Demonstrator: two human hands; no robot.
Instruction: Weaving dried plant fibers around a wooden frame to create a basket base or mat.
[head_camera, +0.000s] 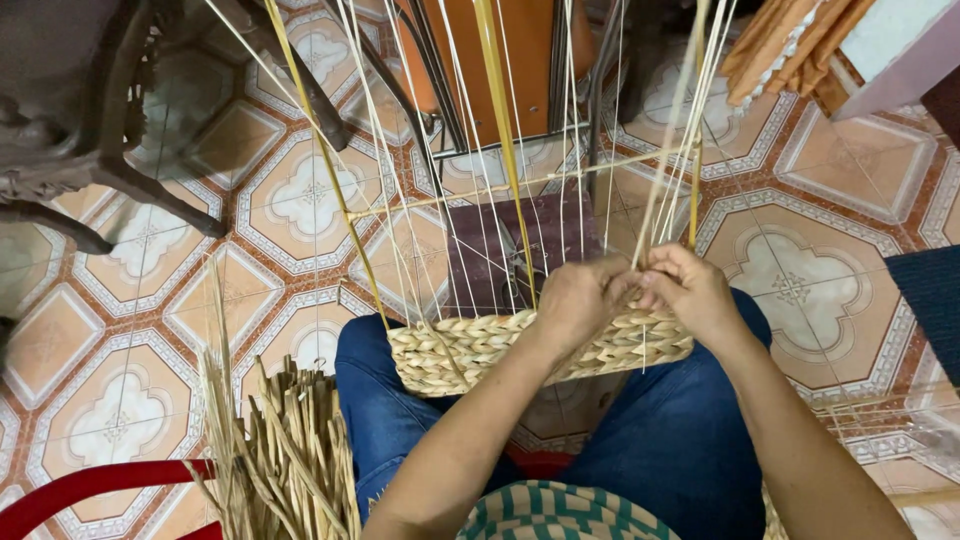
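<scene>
Both hands meet at the top edge of a half-woven straw basket (470, 352) resting across the lap at frame centre: left hand (578, 300) curled shut on the woven rim, right hand (690, 290) at its 3 o'clock, fingertips pinched together on a pale upright strand (655, 180). Thin stakes (420, 150) fan up from the weave toward 12 o'clock. A bundle of dried straw (285, 450) stands at 8 o'clock beside a red stool rim (90, 485); patterned floor tiles (300, 200) lie all around.
</scene>
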